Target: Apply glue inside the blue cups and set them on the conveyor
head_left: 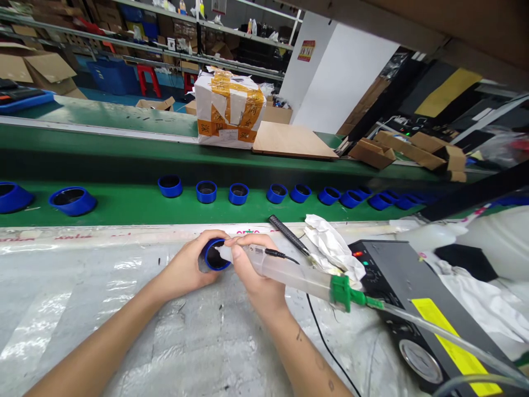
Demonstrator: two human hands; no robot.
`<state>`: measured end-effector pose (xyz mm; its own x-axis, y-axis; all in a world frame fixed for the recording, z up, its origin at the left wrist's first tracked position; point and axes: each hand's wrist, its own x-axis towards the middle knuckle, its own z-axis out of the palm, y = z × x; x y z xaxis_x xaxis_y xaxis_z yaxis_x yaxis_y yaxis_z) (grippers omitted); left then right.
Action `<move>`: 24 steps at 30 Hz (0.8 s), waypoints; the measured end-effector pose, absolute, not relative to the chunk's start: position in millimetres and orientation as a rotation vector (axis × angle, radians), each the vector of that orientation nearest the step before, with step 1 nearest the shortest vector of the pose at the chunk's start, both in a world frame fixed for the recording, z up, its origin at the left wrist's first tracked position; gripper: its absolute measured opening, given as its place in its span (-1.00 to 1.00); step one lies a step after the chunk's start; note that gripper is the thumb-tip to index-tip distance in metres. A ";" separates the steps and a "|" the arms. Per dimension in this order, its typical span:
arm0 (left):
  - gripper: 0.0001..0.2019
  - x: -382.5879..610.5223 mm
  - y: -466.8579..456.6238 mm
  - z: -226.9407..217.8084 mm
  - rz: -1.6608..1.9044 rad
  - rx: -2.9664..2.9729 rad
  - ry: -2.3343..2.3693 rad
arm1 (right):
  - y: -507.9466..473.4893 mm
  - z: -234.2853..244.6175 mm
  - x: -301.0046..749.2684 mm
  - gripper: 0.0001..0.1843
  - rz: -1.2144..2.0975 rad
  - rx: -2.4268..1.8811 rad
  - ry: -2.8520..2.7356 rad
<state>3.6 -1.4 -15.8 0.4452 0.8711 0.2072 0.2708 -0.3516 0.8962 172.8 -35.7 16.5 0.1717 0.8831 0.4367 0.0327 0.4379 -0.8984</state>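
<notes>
My left hand [188, 270] is wrapped round a small blue cap [215, 255], tilted so its dark inside faces me. My right hand [254, 270] grips a clear plastic syringe [297, 275] like a pen, its white tip at the cap's rim. The syringe ends in a green fitting [345, 294] joined to a clear hose [450, 336] that runs off to the right. Both hands rest over a table covered in clear plastic film [124, 309].
A green conveyor belt [132, 204] carries a row of blue caps [238, 193]. A grey control box [397, 275] with lit lamps and a yellow label sits to the right, a crumpled white cloth [330, 242] and a black tool [289, 234] beside it. A taped parcel [227, 107] stands behind.
</notes>
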 end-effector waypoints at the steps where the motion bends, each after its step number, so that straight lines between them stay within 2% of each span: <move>1: -0.37 3.5 -1.2 -16.8 0.901 1.859 0.970 | -35.4 16.6 173.2 -0.91 0.750 -0.947 -1.252; 19: -0.42 3.8 -2.8 -19.2 0.902 1.898 0.975 | -36.5 17.4 185.3 -0.94 0.723 -1.048 -1.222; 24: -0.38 -18.5 16.5 -9.3 1.041 1.883 1.273 | -40.2 14.9 191.8 -0.70 0.739 -1.077 -1.199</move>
